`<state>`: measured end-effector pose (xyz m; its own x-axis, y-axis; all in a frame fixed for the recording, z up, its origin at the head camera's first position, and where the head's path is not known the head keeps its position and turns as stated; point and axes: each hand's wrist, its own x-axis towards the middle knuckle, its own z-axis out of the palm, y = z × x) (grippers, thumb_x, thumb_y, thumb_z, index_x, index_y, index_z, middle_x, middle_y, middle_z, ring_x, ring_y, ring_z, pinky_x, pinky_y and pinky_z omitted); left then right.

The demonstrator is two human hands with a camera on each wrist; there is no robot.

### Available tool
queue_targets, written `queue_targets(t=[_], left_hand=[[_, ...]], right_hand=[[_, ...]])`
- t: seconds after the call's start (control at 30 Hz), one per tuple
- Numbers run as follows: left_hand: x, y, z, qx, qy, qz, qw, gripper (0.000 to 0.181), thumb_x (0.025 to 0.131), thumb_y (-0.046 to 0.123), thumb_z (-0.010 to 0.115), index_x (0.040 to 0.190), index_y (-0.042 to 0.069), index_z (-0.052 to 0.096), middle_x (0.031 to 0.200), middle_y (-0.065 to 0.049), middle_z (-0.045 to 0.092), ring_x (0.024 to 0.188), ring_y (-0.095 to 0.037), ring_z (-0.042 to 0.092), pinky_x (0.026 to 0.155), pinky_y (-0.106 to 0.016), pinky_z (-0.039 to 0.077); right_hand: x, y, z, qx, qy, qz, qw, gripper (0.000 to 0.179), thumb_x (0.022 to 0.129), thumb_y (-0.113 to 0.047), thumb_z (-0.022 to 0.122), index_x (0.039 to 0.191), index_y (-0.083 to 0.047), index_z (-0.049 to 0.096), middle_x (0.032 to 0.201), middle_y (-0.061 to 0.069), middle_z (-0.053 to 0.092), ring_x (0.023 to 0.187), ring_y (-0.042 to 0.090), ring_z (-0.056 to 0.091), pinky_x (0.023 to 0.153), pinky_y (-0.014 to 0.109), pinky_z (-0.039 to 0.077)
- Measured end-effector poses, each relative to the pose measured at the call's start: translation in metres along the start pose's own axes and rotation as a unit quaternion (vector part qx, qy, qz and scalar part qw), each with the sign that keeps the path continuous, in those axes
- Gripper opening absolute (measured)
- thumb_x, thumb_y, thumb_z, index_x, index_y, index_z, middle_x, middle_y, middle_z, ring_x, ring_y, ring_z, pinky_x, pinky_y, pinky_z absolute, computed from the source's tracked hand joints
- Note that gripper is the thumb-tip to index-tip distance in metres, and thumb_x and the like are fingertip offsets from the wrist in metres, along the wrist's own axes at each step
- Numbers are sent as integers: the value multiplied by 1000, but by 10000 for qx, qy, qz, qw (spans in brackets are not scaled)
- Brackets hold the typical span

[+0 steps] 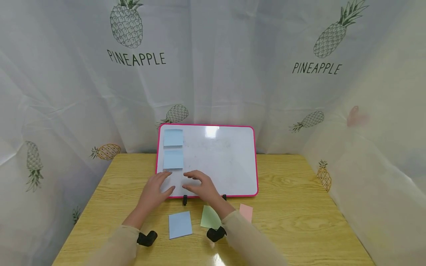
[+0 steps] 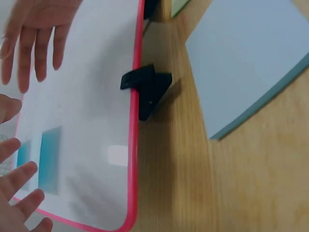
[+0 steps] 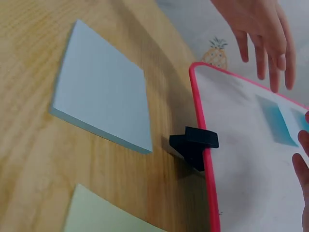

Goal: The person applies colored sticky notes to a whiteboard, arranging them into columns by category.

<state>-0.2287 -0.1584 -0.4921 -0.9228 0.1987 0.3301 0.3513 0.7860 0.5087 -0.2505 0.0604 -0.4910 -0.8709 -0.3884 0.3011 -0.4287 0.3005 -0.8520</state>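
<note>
Two empty hands face each other below the blue sticky notes (image 1: 173, 137) on the whiteboard (image 1: 223, 162).
Left hand (image 1: 153, 190) and right hand (image 1: 203, 188) hold nothing, thumbs parted from relaxed fingers; the lower blue sticky note (image 1: 173, 160), squarish, sits just above both, left fingertips directly beneath.
</note>
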Motion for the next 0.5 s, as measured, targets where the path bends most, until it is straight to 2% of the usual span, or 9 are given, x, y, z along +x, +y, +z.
queue_targets(t=[0.07,0.23,0.3,0.4,0.43,0.5], left_hand=[[-7,3,2,-235,-8,-88,9997,55,86,24,75,134,6,57,135,-17,54,127,-39,44,102,-60,35],[-21,8,10,-872,-127,-604,9943,51,87,23,74,134,8,57,136,-14,54,128,-37,45,102,-58,37],[-27,10,12,-1153,-155,-841,9896,50,88,21,74,134,9,57,135,-12,55,127,-36,46,101,-57,38],[-35,11,14,-1553,-124,-1022,9825,49,87,16,74,132,7,58,131,-11,58,121,-34,51,99,-55,41],[-39,11,16,-1670,-110,-1082,9799,48,87,15,74,132,7,59,129,-11,59,117,-33,53,98,-54,42],[-46,12,18,-1868,-101,-1234,9746,46,86,13,75,129,7,60,121,-8,62,110,-29,55,95,-51,43]], right_hand=[[-7,1,1,96,-32,-48,9999,43,88,-26,74,127,-11,64,124,-4,63,113,23,56,97,47,45],[-26,2,4,464,-148,47,9988,39,89,-19,73,126,-10,64,123,-2,63,112,23,56,97,53,43],[-34,-4,6,682,-201,144,9974,37,90,-13,72,125,-8,64,123,3,63,113,30,56,97,56,42],[-45,-10,9,799,-244,331,9960,36,89,-8,71,124,-9,64,123,7,64,114,34,57,96,55,44],[-48,-10,10,857,-256,385,9952,36,89,-7,71,124,-8,64,122,9,64,113,36,57,97,54,44],[-54,-2,15,873,-271,474,9947,37,88,-8,72,124,-9,65,121,7,64,112,32,59,95,52,46]])
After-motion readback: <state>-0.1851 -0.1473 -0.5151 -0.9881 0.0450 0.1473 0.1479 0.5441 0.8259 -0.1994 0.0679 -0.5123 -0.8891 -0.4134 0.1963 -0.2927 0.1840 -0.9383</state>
